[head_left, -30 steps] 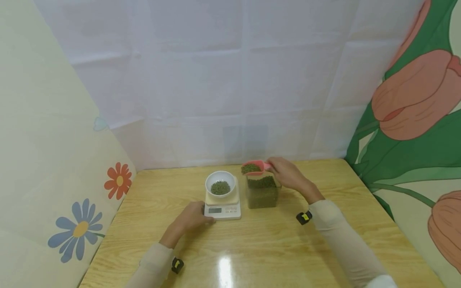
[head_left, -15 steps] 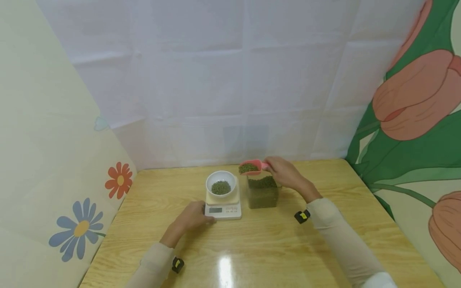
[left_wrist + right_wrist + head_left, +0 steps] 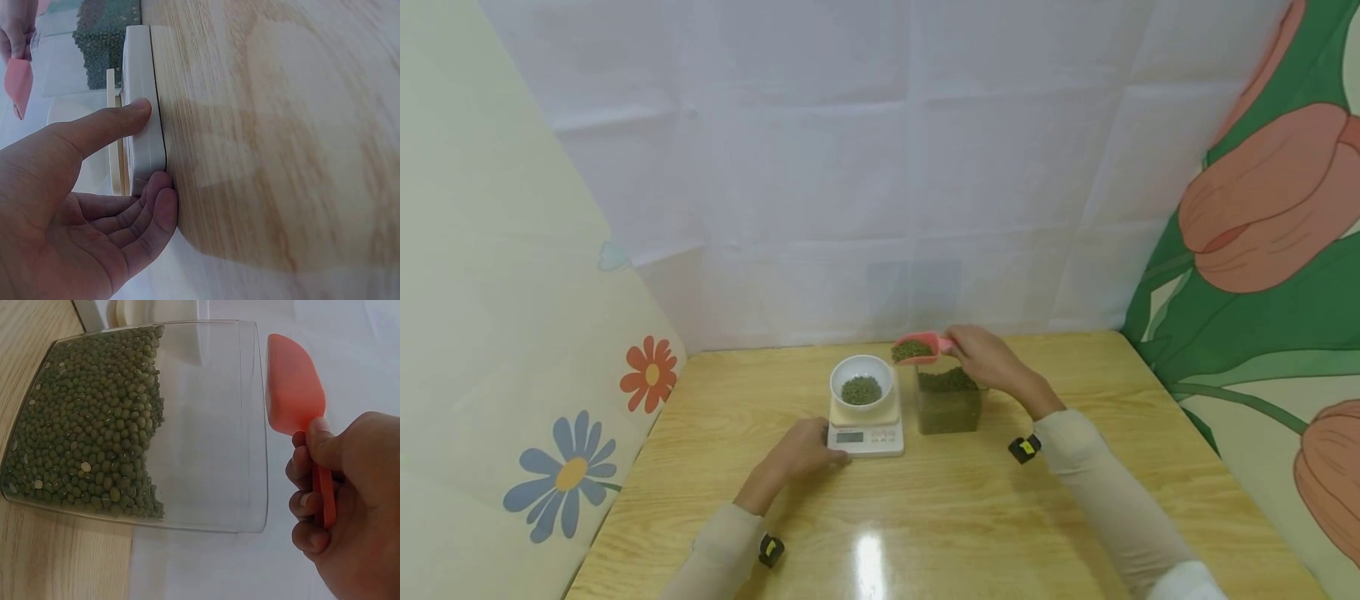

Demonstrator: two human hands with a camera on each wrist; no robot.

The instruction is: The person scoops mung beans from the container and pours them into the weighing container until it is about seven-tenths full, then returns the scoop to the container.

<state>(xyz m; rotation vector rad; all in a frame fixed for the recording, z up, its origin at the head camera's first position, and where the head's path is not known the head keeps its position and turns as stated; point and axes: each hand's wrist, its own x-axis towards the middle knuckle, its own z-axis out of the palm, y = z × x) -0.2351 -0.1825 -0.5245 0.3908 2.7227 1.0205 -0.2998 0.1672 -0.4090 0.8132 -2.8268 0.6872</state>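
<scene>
A white kitchen scale (image 3: 886, 442) stands on the table with a white bowl (image 3: 844, 372) on its platform. Green mung beans (image 3: 861, 390) lie in the bowl. My left hand (image 3: 801, 450) grips the scale's front left corner; in the left wrist view the thumb (image 3: 134, 115) presses its front face and the curled fingers touch its left side. In my right hand (image 3: 992, 358) is a red scoop (image 3: 297, 384), held by its handle, heaped with beans and raised over the back left of a clear container (image 3: 949, 415). The container is partly filled with mung beans (image 3: 94, 425).
A pale wooden table (image 3: 970, 525) carries everything. Behind it hangs a white cloth (image 3: 805, 183). A wall with painted flowers (image 3: 568, 475) rises at the left, and one with large tulips (image 3: 1262, 200) at the right.
My right hand has shifted slightly left with the loaded scoop, bringing it nearer the bowl. The left hand and the scale have stayed in place.
</scene>
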